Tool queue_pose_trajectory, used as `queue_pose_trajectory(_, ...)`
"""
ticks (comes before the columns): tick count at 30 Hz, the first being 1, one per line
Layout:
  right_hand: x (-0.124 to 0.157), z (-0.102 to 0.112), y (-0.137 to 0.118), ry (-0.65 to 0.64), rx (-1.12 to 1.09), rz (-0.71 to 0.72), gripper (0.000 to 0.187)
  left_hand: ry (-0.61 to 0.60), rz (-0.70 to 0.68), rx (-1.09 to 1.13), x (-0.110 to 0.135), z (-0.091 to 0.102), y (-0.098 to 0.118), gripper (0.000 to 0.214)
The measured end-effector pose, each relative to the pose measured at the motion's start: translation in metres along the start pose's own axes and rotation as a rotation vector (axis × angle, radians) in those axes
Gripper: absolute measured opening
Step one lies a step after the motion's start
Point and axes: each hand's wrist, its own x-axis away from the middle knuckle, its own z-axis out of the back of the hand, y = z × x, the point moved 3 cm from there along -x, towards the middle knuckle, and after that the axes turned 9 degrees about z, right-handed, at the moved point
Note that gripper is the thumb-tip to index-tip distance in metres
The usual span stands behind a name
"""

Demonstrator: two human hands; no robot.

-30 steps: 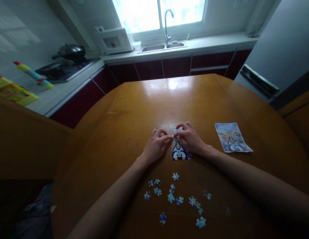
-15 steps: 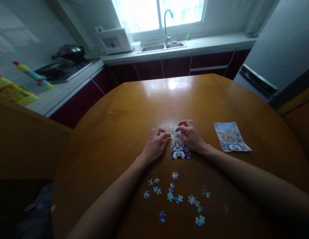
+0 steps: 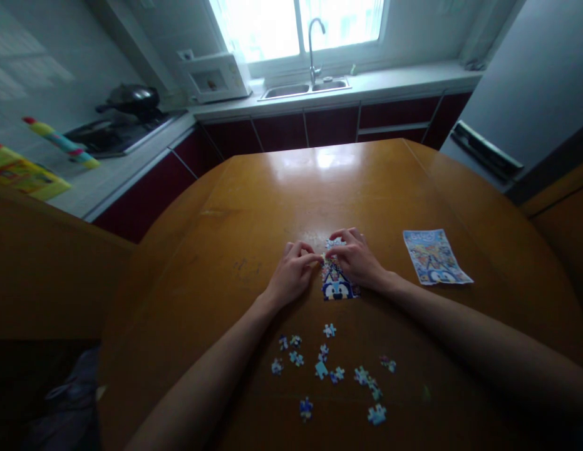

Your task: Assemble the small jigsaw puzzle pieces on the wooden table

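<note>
A partly joined jigsaw puzzle (image 3: 337,290) lies on the table, with a blue cartoon dog's face along its near edge. My left hand (image 3: 294,270) rests at its left side, fingers curled and the fingertips against the upper left edge. From the right, my right hand (image 3: 357,258) reaches over the puzzle, its bent fingers gripping the upper part and hiding much of that side. Pale blue pieces show between its fingertips. Nearer to me are scattered loose pieces, among them a plain light blue piece (image 3: 321,370) and a dark blue piece (image 3: 305,409).
A creased picture sheet (image 3: 436,258) with the same dog lies right of my hands on the wooden table (image 3: 272,200). Beyond stand a counter with a sink (image 3: 286,91), a microwave (image 3: 216,78), and a stove with a pan (image 3: 131,100). A fridge (image 3: 521,94) is at right.
The fingers of my right hand have shifted slightly left and toward me over the puzzle's upper part. My left hand stays almost in place. The loose pieces lie as before.
</note>
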Motion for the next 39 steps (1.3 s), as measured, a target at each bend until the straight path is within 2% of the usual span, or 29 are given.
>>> queue_pose_trajectory(7,-0.001,-0.001,0.0,-0.023,0.002,-0.011,0.022,-0.01,0.002,-0.02,0.0,0.0,0.001,0.037)
queue_pose_trajectory(12,0.001,-0.001,0.003,0.018,-0.015,-0.019,0.026,-0.011,0.006,-0.011,0.0,-0.001,0.001,0.037)
queue_pose_trajectory(24,0.001,-0.003,0.004,0.019,-0.01,-0.014,0.024,-0.02,0.011,-0.027,0.0,-0.001,0.001,0.04)
queue_pose_trajectory(26,0.001,-0.002,0.005,0.058,-0.045,-0.014,0.027,-0.023,0.017,-0.035,0.0,-0.001,0.001,0.043)
queue_pose_trajectory(32,0.0,0.005,0.015,0.322,-0.197,-0.138,0.032,0.005,0.032,-0.002,0.0,-0.001,0.001,0.042)
queue_pose_trajectory(39,0.002,0.006,0.016,0.368,-0.203,-0.155,0.028,0.108,0.098,0.06,-0.002,0.0,-0.002,0.052)
